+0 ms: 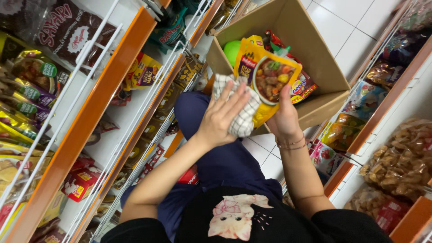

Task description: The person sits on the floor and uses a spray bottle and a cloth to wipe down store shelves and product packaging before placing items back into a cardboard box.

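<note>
My right hand grips a yellow food packet with a picture of a stew bowl on it, holding it over my lap. My left hand presses a white checked cloth flat against the packet's left side. Just beyond both hands an open cardboard box sits on the floor, with more packets and a green round object inside. My legs in dark blue trousers lie below the hands.
Orange-edged shelves with white wire fronts run along the left, stocked with snack packets. On the right, another orange shelf holds bags of crackers and sweets. White floor tiles show between them.
</note>
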